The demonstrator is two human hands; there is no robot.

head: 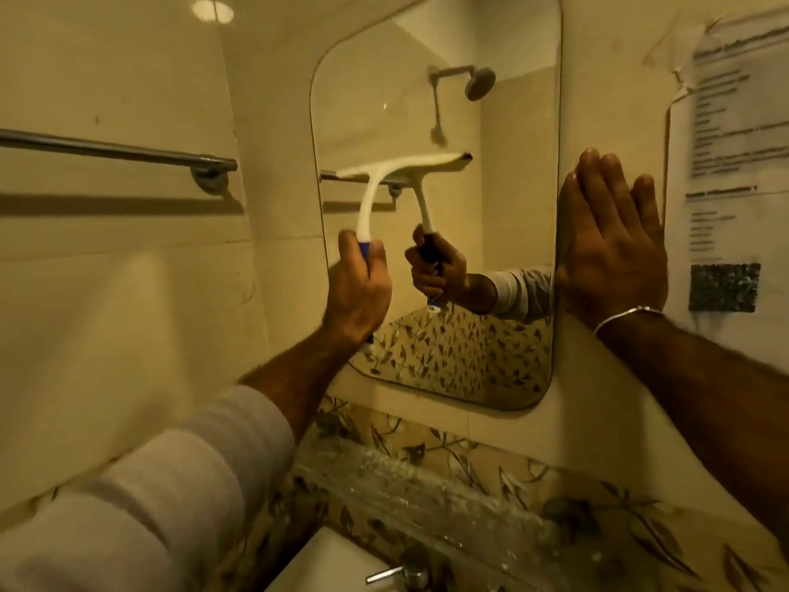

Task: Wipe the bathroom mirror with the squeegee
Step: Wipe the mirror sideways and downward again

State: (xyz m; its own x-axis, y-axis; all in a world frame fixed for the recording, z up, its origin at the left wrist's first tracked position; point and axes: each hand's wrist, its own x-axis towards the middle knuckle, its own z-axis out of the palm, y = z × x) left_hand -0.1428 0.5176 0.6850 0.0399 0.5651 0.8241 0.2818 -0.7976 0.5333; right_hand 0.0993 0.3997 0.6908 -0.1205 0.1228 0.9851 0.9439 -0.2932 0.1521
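Observation:
The rounded rectangular mirror [504,198] hangs on the tiled wall straight ahead. My left hand [356,288] is shut on the blue grip of a white squeegee [384,173]. Its blade lies roughly level against the glass at mid-height, near the mirror's left side. The mirror doubles the squeegee and the hand. My right hand [615,245] is flat and open against the wall at the mirror's right edge, fingers pointing up, with a thin metal bangle on the wrist.
A chrome towel bar [119,151] juts from the left wall. A glass shelf [405,484] runs below the mirror above a white basin with a tap [397,572]. A printed paper notice [734,155] is stuck on the wall at right.

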